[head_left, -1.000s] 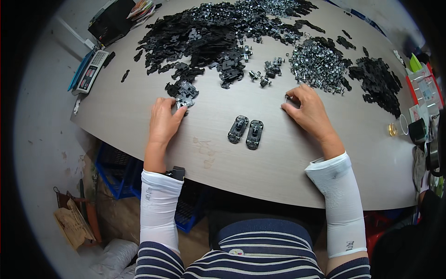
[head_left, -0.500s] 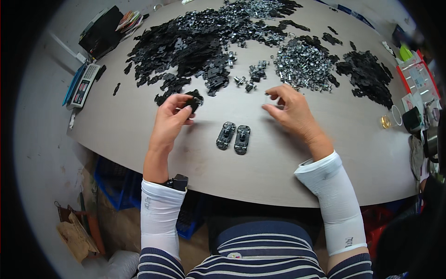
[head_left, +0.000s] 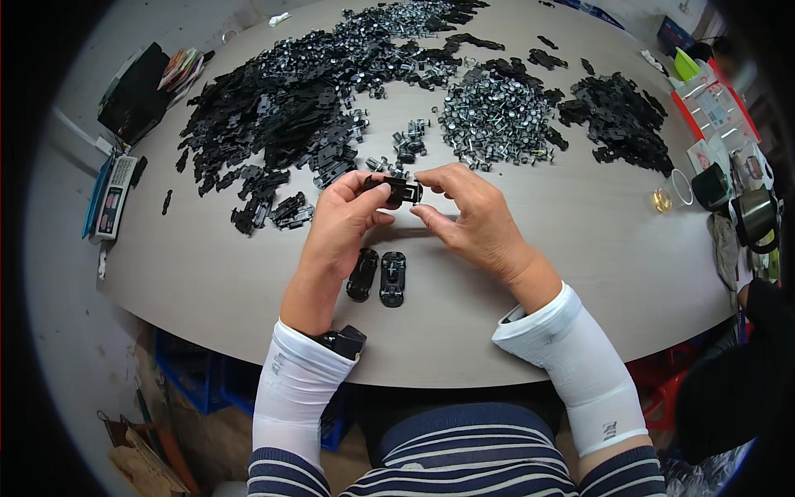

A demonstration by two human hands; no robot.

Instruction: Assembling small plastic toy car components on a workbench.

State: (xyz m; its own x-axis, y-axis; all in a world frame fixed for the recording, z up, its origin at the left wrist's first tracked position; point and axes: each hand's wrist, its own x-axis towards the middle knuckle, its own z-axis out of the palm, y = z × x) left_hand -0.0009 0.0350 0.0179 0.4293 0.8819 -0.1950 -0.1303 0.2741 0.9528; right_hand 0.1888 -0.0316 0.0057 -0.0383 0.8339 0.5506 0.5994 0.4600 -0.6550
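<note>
Head view: left hand [head_left: 344,219] and right hand [head_left: 472,217] pinch one glossy black plastic part [head_left: 401,191] between fingertips.

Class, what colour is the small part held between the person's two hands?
Black. The small part sits between the left hand and right hand, seen in the head view.

The round grey table [head_left: 580,273] carried heaps of black plastic parts [head_left: 281,116], a pile of metal pieces [head_left: 497,116] (silver), and two small black car bodies [head_left: 378,276] near its front edge.
</note>
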